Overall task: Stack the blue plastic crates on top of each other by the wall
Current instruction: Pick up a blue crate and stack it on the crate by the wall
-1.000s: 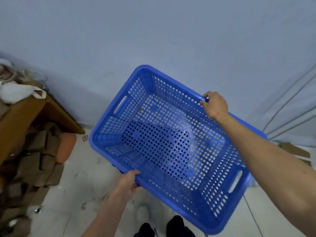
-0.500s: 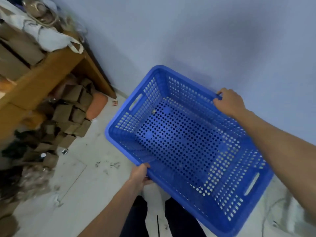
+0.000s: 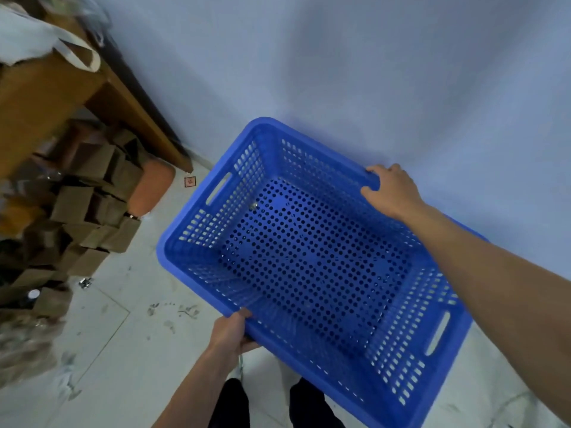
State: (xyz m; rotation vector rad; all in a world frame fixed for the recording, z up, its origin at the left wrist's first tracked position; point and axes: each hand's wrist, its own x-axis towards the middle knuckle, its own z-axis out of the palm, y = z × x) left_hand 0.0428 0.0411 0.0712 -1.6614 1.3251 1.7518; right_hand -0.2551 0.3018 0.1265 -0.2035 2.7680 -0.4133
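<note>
One blue perforated plastic crate (image 3: 309, 267) fills the middle of the head view, open side up and empty, its far long side close against the pale blue wall (image 3: 370, 72). My left hand (image 3: 230, 332) grips the near long rim. My right hand (image 3: 391, 189) grips the far long rim by the wall. The crate has slot handles in both short ends. Whether it rests on the floor or on another crate is hidden beneath it.
A wooden table (image 3: 61, 88) with a white cloth bag stands at the left by the wall. Several brown cardboard boxes (image 3: 89, 217) and an orange pad (image 3: 151, 189) lie beneath it. The pale tiled floor (image 3: 123, 350) is scuffed. My dark-trousered legs (image 3: 265, 406) are at the bottom.
The crate has come down lower and closer to the wall. The view has tilted down and left, bringing the table and boxes further in. Both hands keep their grip.
</note>
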